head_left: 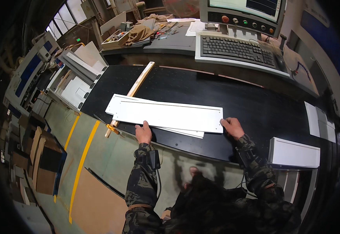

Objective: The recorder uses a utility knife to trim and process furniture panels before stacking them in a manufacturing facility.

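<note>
"Where's the upper white board [166, 116]?"

"Overlapping the lower board [112, 106], across a wooden strip [140, 80] on the black surface [256, 103]."

"How's it held?"

"The right hand [233, 128] is clamped on its right end. The left hand [143, 134] touches its near edge; I can't tell whether it grips."

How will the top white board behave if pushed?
The top white board is probably stiff: it looks flat, with no clear sag between the left hand and right hand. It may slide readily, since it lies on another smooth-looking white board. Being flat and broad, it seems unlikely to roll.
</note>
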A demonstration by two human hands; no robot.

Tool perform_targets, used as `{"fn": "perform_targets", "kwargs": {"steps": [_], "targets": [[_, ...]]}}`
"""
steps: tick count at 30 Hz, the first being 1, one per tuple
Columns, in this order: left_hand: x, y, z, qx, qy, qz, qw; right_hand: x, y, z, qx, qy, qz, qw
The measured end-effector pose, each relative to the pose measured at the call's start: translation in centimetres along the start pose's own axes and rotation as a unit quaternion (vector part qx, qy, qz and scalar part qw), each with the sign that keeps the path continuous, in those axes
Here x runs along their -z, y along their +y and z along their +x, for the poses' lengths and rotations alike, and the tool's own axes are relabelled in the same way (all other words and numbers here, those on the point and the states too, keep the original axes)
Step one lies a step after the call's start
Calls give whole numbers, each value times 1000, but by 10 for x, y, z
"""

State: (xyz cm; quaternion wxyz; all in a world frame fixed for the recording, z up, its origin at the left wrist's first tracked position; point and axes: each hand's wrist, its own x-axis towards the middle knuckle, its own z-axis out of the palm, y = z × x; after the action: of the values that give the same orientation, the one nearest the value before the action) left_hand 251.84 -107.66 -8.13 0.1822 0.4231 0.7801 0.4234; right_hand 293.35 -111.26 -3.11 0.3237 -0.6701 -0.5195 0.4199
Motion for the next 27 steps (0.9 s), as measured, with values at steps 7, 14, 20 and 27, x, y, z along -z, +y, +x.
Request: {"fn": "perform_targets", "kwargs": {"steps": [7, 14, 20, 27], "targets": [[24, -7, 55, -16, 39, 90, 995, -52, -31, -11, 100, 14, -124, 987], [60, -7, 75, -40, -8, 183, 982, -79, -67, -11, 74, 24, -144, 987], [122, 23, 36, -120, 135, -55, 982, -83, -66, -13, 52, 48, -186, 980], [152, -49, 101, -125, 5, -39, 991, -110, -90, -26, 155, 245, -272, 917]]}}
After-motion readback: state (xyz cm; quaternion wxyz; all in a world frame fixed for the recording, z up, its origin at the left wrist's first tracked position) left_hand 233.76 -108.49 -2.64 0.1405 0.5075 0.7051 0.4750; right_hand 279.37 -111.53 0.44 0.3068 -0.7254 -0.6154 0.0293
